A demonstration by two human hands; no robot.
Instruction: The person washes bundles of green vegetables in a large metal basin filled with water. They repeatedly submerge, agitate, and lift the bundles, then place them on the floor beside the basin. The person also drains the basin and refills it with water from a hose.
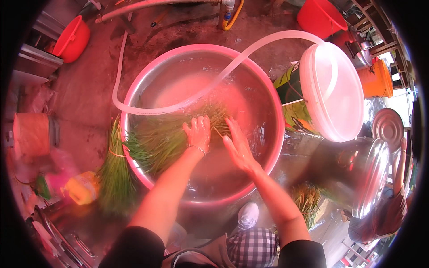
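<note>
A large round metal basin (277, 147) holds water and long green leafy stalks (167, 140), some under the surface. On their root ends, near the basin's middle, rests my left hand (200, 134), wet, fingers spread, a thin band at its wrist. Just right of the roots is my right hand (239, 147), fingers extended and slightly apart, with nothing seen in its palm. A clear plastic hose (221, 72) arches over the basin and runs into a white-rimmed bucket (311, 73). Outside the basin's left rim leans a tied bundle of the same green stalks (117, 174).
A red bucket (318, 18) and an orange bucket (375, 78) stand at upper right, a red basin (72, 40) at upper left. A large metal pot (355, 171) is at right, beside another bundle (306, 201). A person (385, 211) is at the far right. A yellow jug (82, 187) lies left.
</note>
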